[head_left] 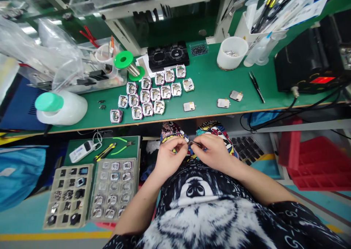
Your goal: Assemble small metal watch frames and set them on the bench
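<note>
R hand [212,152]: thumb & index fingers pinch a thin dark part [195,144], held over the printed trousers [172,129], just off the table [207,82]. L hand [170,154]: fingers curled in close to part's left end – grip on it can't be confirmed, detail too small.

Judgement: best handled by edges, light even pressure, wrists steady; working over the table would make a dropped pc. easier to recover.

Outward: three flat modules [223,103] on table, apart from one another; grouped watch-type frames [155,94] to L; tweezers [257,87] to R, near black unit [297,64].

Writing: red display [323,80] lit – digits illegible. Trouser lettering partial only. No brand name readable.
</note>
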`<state>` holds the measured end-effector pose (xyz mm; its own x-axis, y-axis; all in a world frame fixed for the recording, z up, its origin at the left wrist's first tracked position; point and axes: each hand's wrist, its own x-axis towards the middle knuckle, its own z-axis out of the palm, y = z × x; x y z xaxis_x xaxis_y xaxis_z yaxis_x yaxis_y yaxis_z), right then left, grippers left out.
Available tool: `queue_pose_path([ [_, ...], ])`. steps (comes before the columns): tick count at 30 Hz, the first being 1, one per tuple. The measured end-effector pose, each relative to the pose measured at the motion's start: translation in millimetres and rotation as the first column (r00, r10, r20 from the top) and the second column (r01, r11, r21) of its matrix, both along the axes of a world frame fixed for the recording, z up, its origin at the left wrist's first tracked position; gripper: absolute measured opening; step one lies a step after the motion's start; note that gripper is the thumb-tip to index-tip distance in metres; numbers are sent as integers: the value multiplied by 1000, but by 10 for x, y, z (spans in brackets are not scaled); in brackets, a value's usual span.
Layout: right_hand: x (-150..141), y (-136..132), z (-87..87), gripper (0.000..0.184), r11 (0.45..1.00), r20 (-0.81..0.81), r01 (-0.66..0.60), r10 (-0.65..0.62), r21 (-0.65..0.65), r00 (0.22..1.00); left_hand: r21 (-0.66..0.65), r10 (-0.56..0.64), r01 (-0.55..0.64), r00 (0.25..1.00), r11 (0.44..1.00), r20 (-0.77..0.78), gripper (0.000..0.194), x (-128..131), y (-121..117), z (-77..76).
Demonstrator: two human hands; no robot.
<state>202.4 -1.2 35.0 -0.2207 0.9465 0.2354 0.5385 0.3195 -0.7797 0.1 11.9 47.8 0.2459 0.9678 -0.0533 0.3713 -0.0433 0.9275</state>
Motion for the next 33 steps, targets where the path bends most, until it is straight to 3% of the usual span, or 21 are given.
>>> queue_pose_path([
  [9,-21,-22,-21,12,985,91,-28,13,172,996,152,7,15,990,988,-143,18,68,-62,-31],
  [23,-43,-38,-65,20,981,84,-17,1,194,996,387,95,-18,979,922,-179,20,126,-120,-87],
  [27,-49,-29,-65,20,986,59,-5,-5,170,998,379,99,-35,984,925,-151,19,137,-120,-76],
  [33,-50,-15,-57,21,998,-48,17,-14,62,999,198,85,-80,996,977,-14,19,132,-87,-35],
])
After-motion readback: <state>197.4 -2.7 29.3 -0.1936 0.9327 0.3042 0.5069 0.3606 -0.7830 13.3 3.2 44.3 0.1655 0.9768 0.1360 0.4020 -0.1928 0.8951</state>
